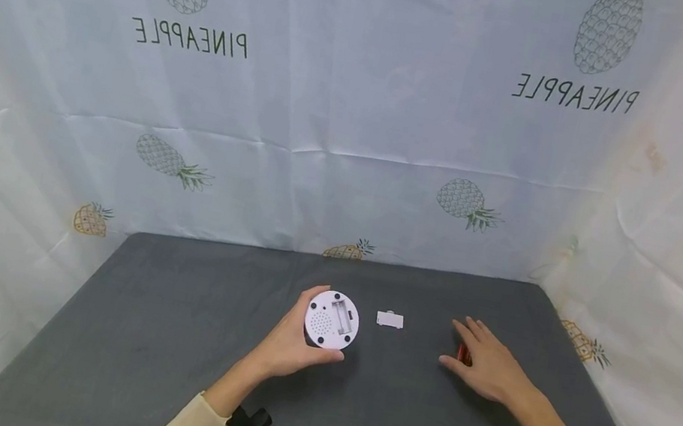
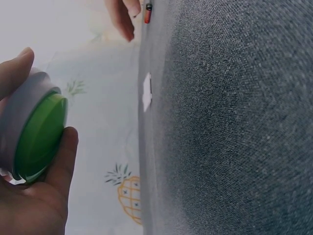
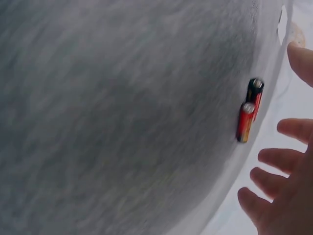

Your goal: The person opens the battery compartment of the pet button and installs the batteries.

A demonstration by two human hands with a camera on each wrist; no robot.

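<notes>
My left hand (image 1: pixel 285 346) grips a round white push-button buzzer (image 1: pixel 320 325) by its rim, thumb on one side and fingers on the other. Its underside faces the head camera, showing speaker holes, dark feet and an uncovered battery compartment (image 1: pixel 341 317). In the left wrist view the buzzer's green dome (image 2: pixel 43 134) is visible. My right hand (image 1: pixel 491 365) hovers with spread fingers over two batteries. One red battery (image 3: pixel 245 122) lies beside a black-and-red battery (image 3: pixel 255 92) on the table, apart from the fingers. The head view mostly hides both behind the hand.
A small white battery cover (image 1: pixel 390 320) lies on the dark grey table cloth (image 1: pixel 169 335) between the hands. White pineapple-print curtain (image 1: pixel 346 107) hangs behind the table and along both sides. Each wrist carries a black camera strap.
</notes>
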